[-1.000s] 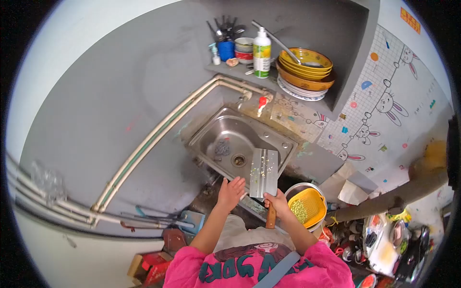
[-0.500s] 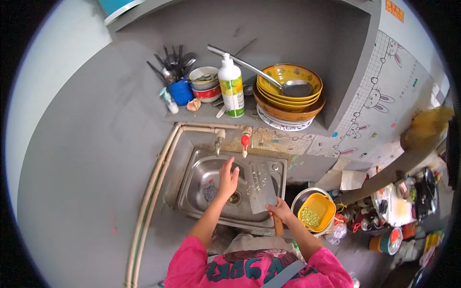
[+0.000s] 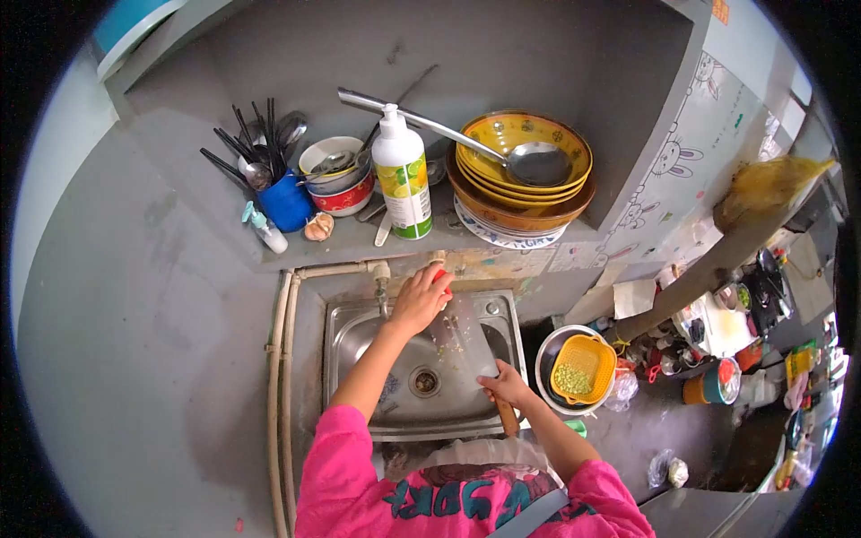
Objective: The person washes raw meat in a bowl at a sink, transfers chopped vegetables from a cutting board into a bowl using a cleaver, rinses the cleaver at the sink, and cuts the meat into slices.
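Head view, left fingers: the left hand (image 3: 418, 303) reaches over the sink's back edge, its fingers bent about a red tap handle (image 3: 442, 281); whether they pinch it or merely rest there, I cannot tell.
Right fingers: the right hand (image 3: 508, 384) has its fingers wrapped where blade and grip meet on a broad metal cleaver with a brown wooden handle (image 3: 508, 418), probably for firm control of the heavy blade.
Cleaver: held over the rectangular stainless-steel sink (image 3: 359, 335), blade pointing towards the tap, perhaps so that drips fall into the basin; pale specks cling to it.
Drain: the round metal drain (image 3: 424, 382) shows left of the blade.
Beside the sink: a yellow plastic basket (image 3: 609, 363) of small pale-green pieces (image 3: 571, 380) sits within a round metal bowl (image 3: 543, 360), likely so the bowl catches drips.
Shelf: 1 long-handled metal ladle (image 3: 538, 165) lies across stacked yellow bowls (image 3: 525, 191), seemingly to save space.
Hidden: most of the red-handled tap, behind the left hand; the blade's far corner blurs against the steel.
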The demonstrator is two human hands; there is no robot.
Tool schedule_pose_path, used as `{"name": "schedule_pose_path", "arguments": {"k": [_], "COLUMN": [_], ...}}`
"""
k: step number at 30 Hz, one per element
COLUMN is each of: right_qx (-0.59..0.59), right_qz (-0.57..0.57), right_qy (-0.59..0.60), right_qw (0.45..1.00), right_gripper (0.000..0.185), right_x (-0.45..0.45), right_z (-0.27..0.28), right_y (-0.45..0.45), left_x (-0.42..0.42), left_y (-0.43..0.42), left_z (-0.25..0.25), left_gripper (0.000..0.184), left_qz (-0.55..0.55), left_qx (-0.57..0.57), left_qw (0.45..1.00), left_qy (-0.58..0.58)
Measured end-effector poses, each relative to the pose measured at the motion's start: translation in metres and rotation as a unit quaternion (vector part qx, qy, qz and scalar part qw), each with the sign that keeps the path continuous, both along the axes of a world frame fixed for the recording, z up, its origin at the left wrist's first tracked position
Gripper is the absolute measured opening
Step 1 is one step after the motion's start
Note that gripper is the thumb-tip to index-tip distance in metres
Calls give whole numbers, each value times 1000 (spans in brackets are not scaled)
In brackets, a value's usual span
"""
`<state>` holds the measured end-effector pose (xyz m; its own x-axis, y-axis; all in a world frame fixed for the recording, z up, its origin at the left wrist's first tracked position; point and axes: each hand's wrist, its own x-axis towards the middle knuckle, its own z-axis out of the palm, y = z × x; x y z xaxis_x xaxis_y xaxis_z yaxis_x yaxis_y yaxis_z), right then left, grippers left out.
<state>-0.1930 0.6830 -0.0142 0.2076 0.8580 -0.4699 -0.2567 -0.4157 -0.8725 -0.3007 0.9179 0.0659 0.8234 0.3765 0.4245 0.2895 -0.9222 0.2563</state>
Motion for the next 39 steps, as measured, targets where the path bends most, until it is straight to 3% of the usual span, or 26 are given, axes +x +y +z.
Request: {"name": "schedule_pose_path", "arguments": {"k": [9,15,18,21,26,31,33,35,36,39], "right_qx": [-7,8,4,0,4,39,107,181,194,203], "right_qz": [9,32,35,41,53,75,78,61,37,42], "right_qy": [-6,-22,-31,-51,-80,-150,-195,-216,-189,-270], "right_qw": [1000,999,999,998,995,985,972,957,962,940], "right_gripper": [21,24,23,23,23,22,25,28,29,24], "right_x": [-4,2,4,5,5,-4,-9,-11,-15,-18], "right_z": [0,-14,-14,-7,-26,-22,-27,-60,-59,-50], "right_y": [6,11,14,13,11,24,30,37,40,40], "left_x": [8,9,5,-11,-39,-25,-14,-10,-9,-12], "left_y": [-20,-24,-26,-52,-115,-149,-145,-140,-138,-128], "left_z": [-9,-5,-12,-48,-116,-99,-97,-94,-97,-108], "left_gripper": [37,42,50,55,55,56,58,62,62,64], "left_qz": [92,82,67,153,178,77,56,75,83,91], "left_qx": [5,-37,-99,-223,-222,-236,-242,-263,-260,-242], "left_qw": [995,995,982,929,950,967,967,961,962,965], "left_qy": [-46,-35,-144,-254,-125,-63,-59,-28,-23,-30]}}
